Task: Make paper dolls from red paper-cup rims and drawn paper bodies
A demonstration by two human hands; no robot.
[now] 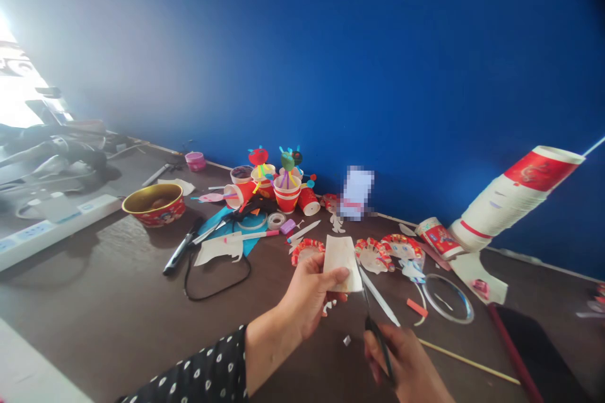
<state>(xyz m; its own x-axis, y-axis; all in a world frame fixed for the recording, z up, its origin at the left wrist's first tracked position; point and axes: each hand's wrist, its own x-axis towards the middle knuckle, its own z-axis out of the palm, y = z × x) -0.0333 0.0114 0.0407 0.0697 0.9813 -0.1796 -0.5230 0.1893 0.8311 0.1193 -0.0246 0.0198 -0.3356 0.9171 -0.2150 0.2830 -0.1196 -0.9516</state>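
My left hand (307, 293) pinches a small white piece of paper or card (339, 252) between thumb and fingers, above the dark table. A pair of scissors (377, 334) with dark handles is in my right hand (406, 356), fingers wrapped round the handles. The blades rise along the right edge of the white piece; whether they bite into it I cannot tell. Just right of the blades is a long white strip or pen-like thing (380, 297). A tiny white scrap (347, 340) lies below the left hand.
Red paper cups with crafted figures (287, 192) stand by the blue wall. A long stack of cups (501, 201) leans at the right, near a clear tape ring (449, 299), wooden stick (467, 362) and phone-like slab (539, 352). Leftward are a gold-rimmed bowl (155, 214) and power strip (61, 230).
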